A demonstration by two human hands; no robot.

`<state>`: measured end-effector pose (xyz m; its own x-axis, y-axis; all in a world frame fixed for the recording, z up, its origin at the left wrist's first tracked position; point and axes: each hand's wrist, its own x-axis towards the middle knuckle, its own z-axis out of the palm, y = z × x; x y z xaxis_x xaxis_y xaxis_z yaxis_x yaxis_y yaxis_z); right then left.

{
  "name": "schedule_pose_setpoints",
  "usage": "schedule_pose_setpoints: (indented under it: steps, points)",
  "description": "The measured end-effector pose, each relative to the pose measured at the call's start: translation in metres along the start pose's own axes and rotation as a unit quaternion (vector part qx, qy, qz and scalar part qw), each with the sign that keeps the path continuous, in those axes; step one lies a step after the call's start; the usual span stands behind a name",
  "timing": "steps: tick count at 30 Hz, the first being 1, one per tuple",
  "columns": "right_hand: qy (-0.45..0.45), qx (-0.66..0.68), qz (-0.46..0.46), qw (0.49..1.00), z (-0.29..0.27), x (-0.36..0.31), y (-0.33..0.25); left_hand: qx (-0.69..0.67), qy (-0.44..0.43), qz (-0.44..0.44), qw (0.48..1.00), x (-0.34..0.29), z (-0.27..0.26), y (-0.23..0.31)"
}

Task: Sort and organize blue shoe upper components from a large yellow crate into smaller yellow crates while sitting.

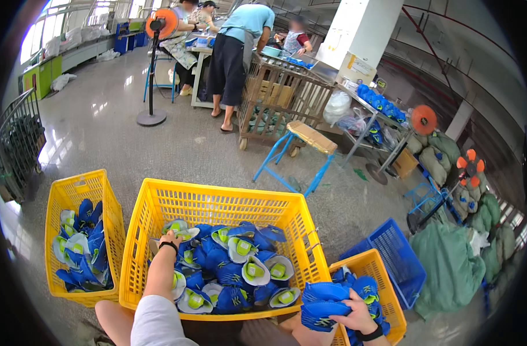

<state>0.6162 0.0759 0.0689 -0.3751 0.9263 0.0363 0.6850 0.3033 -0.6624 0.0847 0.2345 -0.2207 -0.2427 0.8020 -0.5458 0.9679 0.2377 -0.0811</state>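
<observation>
A large yellow crate [223, 190] stands in front of me, holding many blue shoe uppers [220, 259] with white linings and lime-green inner parts. My left hand [170, 237] reaches into its left side, fingers closed at the edge of a white-lined shoe upper [187, 233]. At the lower right, my right hand [357, 314] grips a pair of blue shoe uppers [324, 304], one above the other, their outer sides showing. They are over the gap between the large crate and a smaller yellow crate [395, 305], which also contains blue uppers.
Another yellow crate [115, 230] with uppers stands at left. A blue crate [410, 259] and green sack [448, 265] are at right. Ahead are a blue-legged stool [309, 138], wooden cart [269, 98], fan [152, 69] and several people at a table. A wheeled rack [21, 132] stands far left.
</observation>
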Motion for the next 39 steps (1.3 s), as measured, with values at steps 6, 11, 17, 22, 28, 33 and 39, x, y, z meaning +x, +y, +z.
schedule_pose_setpoints:
  steps: [6,11,17,22,28,33,39]
  points:
    - [-0.057,0.084,-0.08,0.992,-0.001,-0.013,0.023,-0.15,0.263,0.15,0.941,-0.153,-0.06,0.002]
    - [-0.035,0.335,0.002,0.942,0.015,0.004,0.005,-0.266,0.546,0.377,0.699,-0.23,-0.119,0.043]
    - [-0.027,0.473,-0.052,0.879,0.037,0.015,-0.013,-0.312,0.651,0.43,0.542,-0.276,-0.103,0.079]
    - [-0.037,0.685,-0.081,0.723,0.036,0.007,-0.061,-0.348,0.676,0.431,0.486,-0.303,-0.073,0.089]
    - [-0.24,0.72,-0.027,0.65,0.099,0.009,-0.061,-0.294,0.61,0.536,0.504,-0.332,-0.045,0.11]
    - [-0.149,0.734,-0.011,0.663,0.115,-0.033,0.016,-0.4,0.579,0.551,0.447,-0.364,-0.071,0.079]
    - [-0.303,0.598,-0.094,0.736,0.06,-0.02,0.012,-0.662,0.406,0.492,0.393,-0.381,-0.083,0.067]
